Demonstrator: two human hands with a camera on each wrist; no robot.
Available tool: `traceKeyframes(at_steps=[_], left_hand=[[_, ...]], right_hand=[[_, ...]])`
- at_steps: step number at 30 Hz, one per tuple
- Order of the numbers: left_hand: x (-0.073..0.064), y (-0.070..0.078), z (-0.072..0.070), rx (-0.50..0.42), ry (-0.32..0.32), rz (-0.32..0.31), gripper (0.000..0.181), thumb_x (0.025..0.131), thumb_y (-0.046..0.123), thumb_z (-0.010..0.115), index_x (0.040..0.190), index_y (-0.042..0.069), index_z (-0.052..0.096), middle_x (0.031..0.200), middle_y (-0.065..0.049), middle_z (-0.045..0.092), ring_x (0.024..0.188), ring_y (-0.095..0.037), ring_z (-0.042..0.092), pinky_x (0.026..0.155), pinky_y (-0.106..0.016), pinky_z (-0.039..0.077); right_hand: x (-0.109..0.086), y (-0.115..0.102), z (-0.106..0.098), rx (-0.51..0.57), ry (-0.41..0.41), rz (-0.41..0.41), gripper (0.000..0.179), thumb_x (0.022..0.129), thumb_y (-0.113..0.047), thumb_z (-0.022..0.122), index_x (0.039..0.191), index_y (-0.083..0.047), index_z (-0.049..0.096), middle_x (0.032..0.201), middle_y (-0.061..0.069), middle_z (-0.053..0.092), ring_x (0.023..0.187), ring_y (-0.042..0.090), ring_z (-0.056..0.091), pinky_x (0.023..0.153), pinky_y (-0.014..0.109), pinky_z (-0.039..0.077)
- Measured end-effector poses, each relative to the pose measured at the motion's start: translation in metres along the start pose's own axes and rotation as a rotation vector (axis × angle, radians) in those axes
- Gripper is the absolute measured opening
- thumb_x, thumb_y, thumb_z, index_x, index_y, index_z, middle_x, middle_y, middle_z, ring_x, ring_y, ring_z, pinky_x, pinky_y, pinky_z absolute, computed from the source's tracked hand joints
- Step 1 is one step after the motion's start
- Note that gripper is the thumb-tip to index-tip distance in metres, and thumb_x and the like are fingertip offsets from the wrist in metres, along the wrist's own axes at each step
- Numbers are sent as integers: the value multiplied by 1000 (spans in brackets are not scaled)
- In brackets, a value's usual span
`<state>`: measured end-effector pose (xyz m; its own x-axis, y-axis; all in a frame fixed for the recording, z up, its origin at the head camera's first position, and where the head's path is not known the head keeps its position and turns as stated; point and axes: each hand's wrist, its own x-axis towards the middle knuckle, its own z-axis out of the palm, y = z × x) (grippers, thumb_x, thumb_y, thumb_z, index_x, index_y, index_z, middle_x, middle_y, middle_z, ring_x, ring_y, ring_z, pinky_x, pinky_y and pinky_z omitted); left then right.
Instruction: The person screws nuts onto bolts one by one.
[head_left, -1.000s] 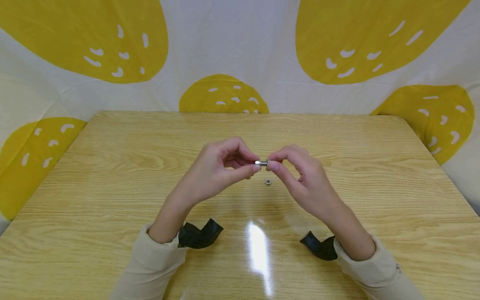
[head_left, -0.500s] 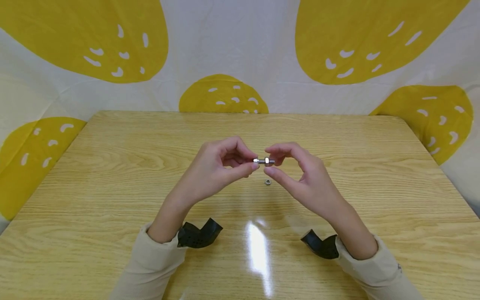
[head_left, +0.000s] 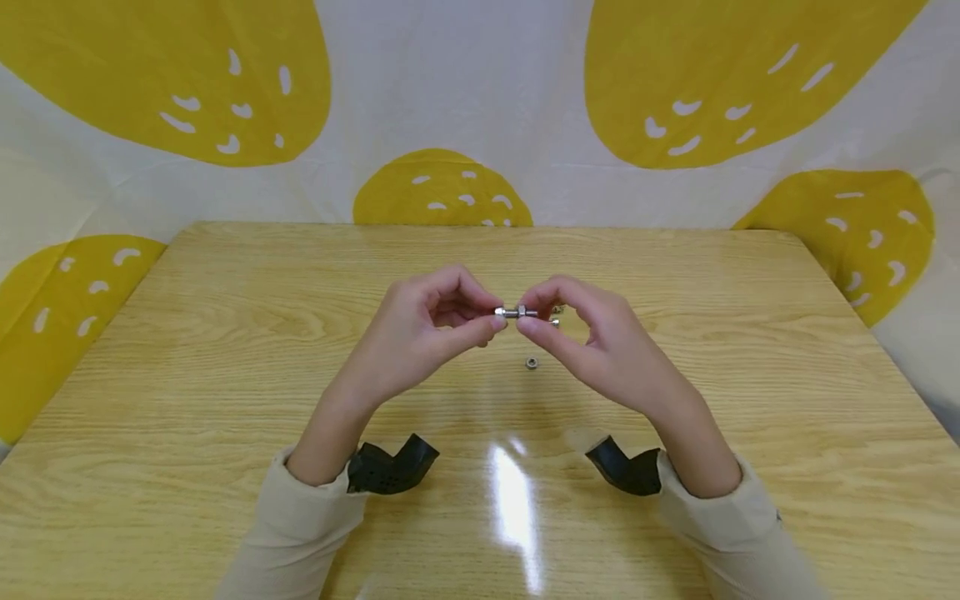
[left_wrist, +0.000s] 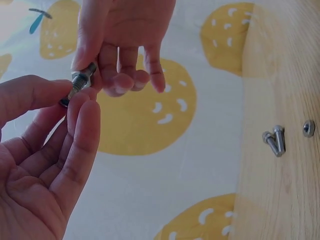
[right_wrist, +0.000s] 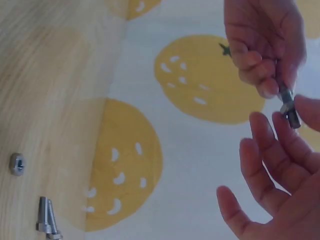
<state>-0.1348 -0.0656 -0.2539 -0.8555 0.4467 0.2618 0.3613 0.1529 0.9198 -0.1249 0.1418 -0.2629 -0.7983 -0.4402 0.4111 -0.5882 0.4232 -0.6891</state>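
Note:
A small silver bolt (head_left: pixel 512 313) lies level above the table between my hands, a hex nut (head_left: pixel 522 311) threaded partway along its shank. My left hand (head_left: pixel 420 342) pinches the bolt's head end between thumb and fingertips. At the nut, the thumb and index finger of my right hand (head_left: pixel 603 346) pinch from either side, and the bolt's threaded end sticks out past it. The right wrist view shows the nut (right_wrist: pixel 287 108) between the right thumb and index finger, other fingers spread. A loose nut (head_left: pixel 532 363) rests on the table below the hands.
Two more bolts (left_wrist: pixel 275 140) lie side by side on the wooden table (head_left: pixel 225 333), partly hidden by the right hand in the head view. Black camera mounts (head_left: pixel 393 465) sit at both wrists. A white cloth with yellow fruit shapes (head_left: pixel 442 187) hangs behind the table.
The right fingers came off the nut half a second ago, showing it, and now pinch it again. Both hands have shifted slightly left and away, uncovering the two bolts on the table.

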Motion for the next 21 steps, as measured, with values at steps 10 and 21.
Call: traceKeyframes(at_steps=[10,21], left_hand=[[1,1,-3,-50,131,8,12,85,3,66,95,-1,61,91,-12,66,69,-20,64,67,-30,55],[2,-2,-2,-132,163,9,14,85,0,64,97,-5,59,93,-16,65,71,-21,64,70,-31,56]], right_hand=[[28,-2,2,100,-80,150,25,99,-21,47,84,-7,63,87,5,64,80,15,57,69,35,49],[17,-1,-4,143,-33,148,32,88,-14,64,118,-9,54,101,2,65,96,10,59,83,28,48]])
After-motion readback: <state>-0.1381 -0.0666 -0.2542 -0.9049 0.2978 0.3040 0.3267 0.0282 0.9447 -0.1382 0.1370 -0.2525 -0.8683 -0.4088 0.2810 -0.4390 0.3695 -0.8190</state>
